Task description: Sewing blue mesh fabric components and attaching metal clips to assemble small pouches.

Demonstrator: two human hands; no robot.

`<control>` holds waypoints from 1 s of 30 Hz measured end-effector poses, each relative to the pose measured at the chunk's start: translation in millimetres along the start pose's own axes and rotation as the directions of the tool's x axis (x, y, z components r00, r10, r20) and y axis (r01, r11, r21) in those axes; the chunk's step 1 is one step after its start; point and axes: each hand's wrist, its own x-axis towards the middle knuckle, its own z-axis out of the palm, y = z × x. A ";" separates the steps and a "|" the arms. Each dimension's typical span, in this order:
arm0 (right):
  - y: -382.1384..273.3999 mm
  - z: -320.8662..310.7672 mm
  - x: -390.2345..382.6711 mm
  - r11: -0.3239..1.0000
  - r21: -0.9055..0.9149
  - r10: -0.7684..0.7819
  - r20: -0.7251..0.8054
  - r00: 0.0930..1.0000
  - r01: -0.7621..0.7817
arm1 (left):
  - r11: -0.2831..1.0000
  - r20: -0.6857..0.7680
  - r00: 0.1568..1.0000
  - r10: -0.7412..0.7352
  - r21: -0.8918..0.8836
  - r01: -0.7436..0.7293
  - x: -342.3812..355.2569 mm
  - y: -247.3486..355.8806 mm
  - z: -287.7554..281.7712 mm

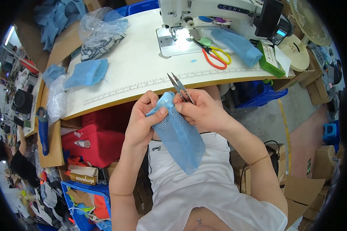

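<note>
Your mesh cloth (180, 140) looks matt, rough. Your snips (179, 82): shiny metal. Your tabletop (140, 50): smooth. Your plastic bag (98, 29): glossy, crinkled.

Mesh piece (181, 142) before table (137, 50), sewing machine (204, 8) on table, scissors (207, 49) before sewing machine, box (270, 61) right of scissors

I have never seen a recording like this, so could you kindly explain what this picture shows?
It is a single fisheye view, looking down from a head-worn camera, so straight edges bend. There is no robot: the wearer's left hand pinches a blue mesh piece, while the right hand, at its upper end, holds small metal snips. On the white table are a sewing machine, scissors with red and yellow handles, and more blue fabric.
</note>
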 end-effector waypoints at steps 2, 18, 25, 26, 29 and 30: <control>-1.3 -1.2 -2.0 1.000 -0.016 0.009 0.009 1.000 -0.009 | 0.999 0.043 0.999 -0.025 -0.025 0.026 -1.0 0.3 0.2; -9.3 4.3 -37.6 0.979 0.082 0.168 0.189 0.967 -0.186 | 0.996 -0.076 0.995 0.071 0.056 -0.067 -6.5 13.8 -1.7; -12.8 6.6 -39.2 0.980 -0.001 0.196 0.181 0.964 -0.199 | 0.994 -0.100 0.992 0.077 0.083 -0.069 -7.9 15.2 1.8; -13.1 6.1 -39.6 0.980 -0.002 0.196 0.181 0.964 -0.199 | 0.993 -0.101 0.992 0.078 0.091 -0.069 -7.9 15.7 1.5; -13.6 5.5 -40.4 0.974 0.005 0.220 0.185 0.958 -0.225 | 0.992 -0.100 0.991 0.083 0.107 -0.073 -7.9 17.2 1.9; -13.8 5.8 -40.4 0.975 -0.005 0.217 0.180 0.959 -0.220 | 0.990 -0.099 0.991 0.087 0.115 -0.075 -8.1 17.4 2.0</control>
